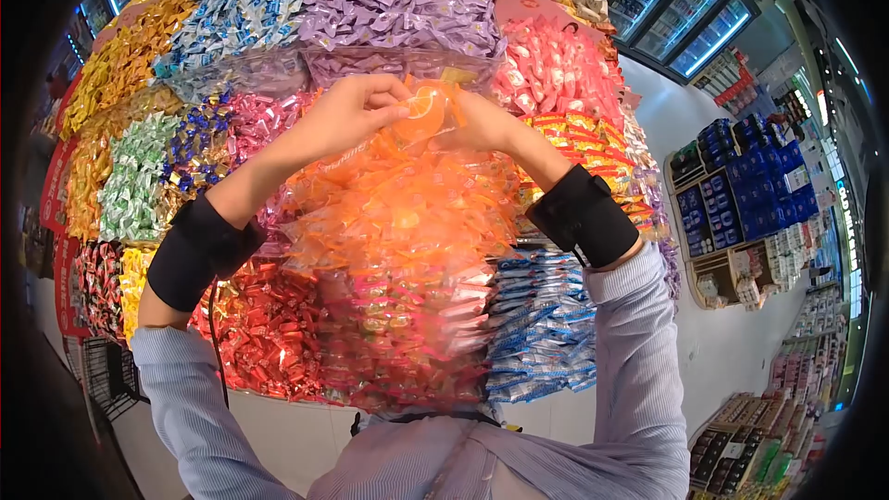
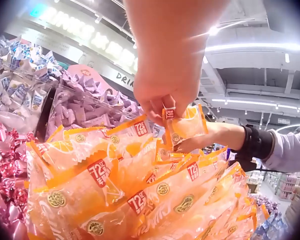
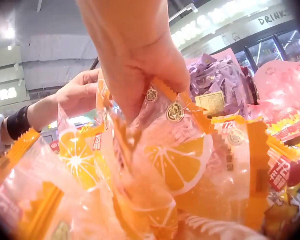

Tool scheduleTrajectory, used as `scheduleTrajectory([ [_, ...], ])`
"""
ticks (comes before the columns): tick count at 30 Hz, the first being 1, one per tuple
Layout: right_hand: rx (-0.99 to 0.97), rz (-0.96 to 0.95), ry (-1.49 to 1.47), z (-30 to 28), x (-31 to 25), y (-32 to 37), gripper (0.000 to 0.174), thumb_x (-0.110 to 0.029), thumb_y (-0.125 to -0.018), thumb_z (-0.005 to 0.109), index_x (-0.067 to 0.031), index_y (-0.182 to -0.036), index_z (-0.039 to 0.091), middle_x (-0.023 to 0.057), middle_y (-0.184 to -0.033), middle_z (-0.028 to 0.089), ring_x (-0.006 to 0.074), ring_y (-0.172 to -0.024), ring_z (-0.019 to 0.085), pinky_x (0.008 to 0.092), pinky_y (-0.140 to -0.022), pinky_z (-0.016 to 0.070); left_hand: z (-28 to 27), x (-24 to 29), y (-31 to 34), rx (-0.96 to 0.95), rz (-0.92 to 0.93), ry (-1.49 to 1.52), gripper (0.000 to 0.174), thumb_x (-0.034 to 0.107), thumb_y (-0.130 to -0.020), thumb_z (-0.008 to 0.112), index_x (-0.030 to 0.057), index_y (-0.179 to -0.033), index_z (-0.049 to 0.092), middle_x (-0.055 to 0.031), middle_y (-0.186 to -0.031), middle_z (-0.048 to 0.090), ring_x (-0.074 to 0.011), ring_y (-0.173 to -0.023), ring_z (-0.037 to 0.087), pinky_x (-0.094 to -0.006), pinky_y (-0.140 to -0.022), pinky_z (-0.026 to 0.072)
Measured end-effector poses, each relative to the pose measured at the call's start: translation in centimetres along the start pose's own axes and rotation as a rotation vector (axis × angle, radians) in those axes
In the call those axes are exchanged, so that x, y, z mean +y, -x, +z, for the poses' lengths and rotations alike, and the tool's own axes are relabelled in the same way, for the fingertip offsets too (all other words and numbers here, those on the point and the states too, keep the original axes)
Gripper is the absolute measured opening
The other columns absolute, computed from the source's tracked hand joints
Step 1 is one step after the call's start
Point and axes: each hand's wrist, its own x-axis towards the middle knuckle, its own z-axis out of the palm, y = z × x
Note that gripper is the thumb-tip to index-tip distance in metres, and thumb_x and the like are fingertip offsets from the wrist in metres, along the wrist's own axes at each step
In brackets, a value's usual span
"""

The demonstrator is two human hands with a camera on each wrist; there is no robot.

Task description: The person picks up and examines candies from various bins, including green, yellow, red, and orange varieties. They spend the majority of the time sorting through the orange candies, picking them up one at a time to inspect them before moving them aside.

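Between the two hands is an orange candy packet (image 1: 427, 106) with a printed citrus slice, above a heap of similar packets (image 1: 398, 213). My left hand (image 1: 356, 109) pinches its edge with thumb and fingers; the left wrist view shows the pinched packet (image 2: 189, 122) up close. From the other side my right hand (image 1: 477, 122) grips the packet, its fingers partly hidden behind the wrapper. In the right wrist view, the right hand (image 3: 140, 65) points down among the clear-and-orange wrappers (image 3: 177, 160), with its fingertips covered. The left hand (image 3: 82, 91) shows beyond it.
Purple-wrapped candies (image 1: 398, 0) lie behind a clear divider (image 1: 398, 63) beyond the hands. Pink candies (image 1: 560, 69) are to the right, red ones (image 1: 264, 329) at near left, blue-and-white packets (image 1: 542, 324) at near right. Stocked shelves (image 1: 741, 190) stand across the aisle.
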Motion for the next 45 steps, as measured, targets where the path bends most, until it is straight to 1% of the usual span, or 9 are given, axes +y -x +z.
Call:
scheduleTrajectory([
  [3, -0.18, 0.152, -0.073, -2.7, -1.7, 0.8, 0.027, -0.015, -0.074, 0.067, -0.0007, -0.097, 0.062, 0.012, -0.086, 0.064, 0.0187, -0.076, 0.062, 0.0309, -0.069, 0.0477, -0.3, 0.2, 0.4, -0.014, -0.025, -0.008, 0.015, 0.01, -0.085, 0.056, -0.0007, -0.097, 0.056, 0.0019, -0.08, 0.06, -0.0019, -0.074, 0.052, -0.0191, -0.064, 0.0412],
  [7, 0.108, 0.154, -0.538, -5.0, -3.1, 0.2, 0.019, -0.012, -0.085, 0.058, 0.0003, -0.098, 0.061, 0.0039, -0.087, 0.064, 0.0076, -0.08, 0.057, 0.0229, -0.068, 0.0449, 0.0, 0.5, 0.1, 0.085, 0.144, -0.111, 0.014, 0.011, -0.083, 0.059, 0.0018, -0.094, 0.06, -0.0006, -0.075, 0.061, -0.0031, -0.069, 0.052, -0.0197, -0.061, 0.0411],
  [16, 0.134, 0.1, -0.006, -7.8, -7.0, 0.8, 0.028, -0.012, -0.077, 0.067, 0.001, -0.1, 0.058, 0.0048, -0.085, 0.064, 0.0086, -0.077, 0.058, 0.0238, -0.066, 0.0457, 1.8, 5.2, -3.4, 0.441, 0.422, -0.291, 0.015, 0.013, -0.077, 0.066, 0.0013, -0.085, 0.06, -0.0038, -0.067, 0.058, -0.0066, -0.062, 0.054, -0.024, -0.056, 0.0449],
  [19, 0.282, 0.295, -0.262, -7.8, -2.5, 2.2, 0.024, -0.01, -0.077, 0.066, 0.0016, -0.097, 0.058, 0.0044, -0.086, 0.064, 0.0084, -0.075, 0.058, 0.0233, -0.065, 0.0459, 1.9, 3.4, -4.9, 0.399, 0.304, -0.235, 0.017, 0.012, -0.077, 0.065, 0.0006, -0.089, 0.058, -0.0062, -0.072, 0.06, -0.0094, -0.066, 0.057, -0.0246, -0.06, 0.0465],
  [22, 0.427, 0.384, -0.445, -8.0, -1.1, 3.6, 0.028, -0.005, -0.076, 0.062, 0.0043, -0.101, 0.053, 0.009, -0.083, 0.064, 0.0138, -0.07, 0.063, 0.024, -0.057, 0.0489, 2.9, 1.0, -5.7, 0.011, 0.206, -0.382, 0.019, 0.01, -0.078, 0.063, 0.001, -0.094, 0.058, -0.0099, -0.08, 0.062, -0.0171, -0.073, 0.06, -0.0284, -0.066, 0.0476],
  [24, 0.492, 0.345, -0.501, -6.9, 0.5, 4.2, 0.029, -0.003, -0.076, 0.061, 0.0054, -0.102, 0.052, 0.0085, -0.081, 0.064, 0.0135, -0.068, 0.062, 0.0239, -0.054, 0.0489, 5.0, -2.0, -6.1, 0.024, 0.347, -0.483, 0.019, 0.01, -0.078, 0.061, 0.0008, -0.095, 0.059, -0.0117, -0.083, 0.063, -0.0217, -0.076, 0.06, -0.0312, -0.069, 0.0473],
  [36, 0.194, 0.31, -0.463, -3.2, 0.3, 4.3, 0.028, -0.004, -0.073, 0.065, -0.0003, -0.099, 0.054, 0.0037, -0.068, 0.057, 0.01, -0.064, 0.059, 0.0268, -0.054, 0.0473, 5.0, 0.2, -4.0, -0.211, 0.03, -0.428, 0.018, 0.014, -0.077, 0.061, 0.0015, -0.089, 0.065, -0.0143, -0.079, 0.063, -0.02, -0.07, 0.061, -0.0327, -0.064, 0.047],
  [40, 0.091, 0.188, -0.017, -2.3, -1.3, 3.7, 0.034, -0.004, -0.07, 0.066, 0.0014, -0.102, 0.054, 0.0173, -0.081, 0.062, 0.0257, -0.08, 0.062, 0.0336, -0.068, 0.0476, 4.9, -0.1, -3.1, -0.185, 0.057, -0.356, 0.02, 0.014, -0.077, 0.061, 0.0015, -0.092, 0.064, -0.0134, -0.075, 0.064, -0.018, -0.067, 0.061, -0.032, -0.062, 0.0471],
  [45, -0.08, 0.154, 0.005, -1.1, 1.0, 2.4, 0.029, -0.002, -0.069, 0.062, -0.0001, -0.098, 0.057, 0.0149, -0.081, 0.061, 0.0172, -0.075, 0.057, 0.0319, -0.069, 0.0458, 4.7, 0.4, -2.7, -0.15, -0.029, -0.405, 0.02, 0.015, -0.078, 0.06, 0.0012, -0.091, 0.064, -0.0146, -0.071, 0.062, -0.0192, -0.067, 0.061, -0.0323, -0.063, 0.0466],
])
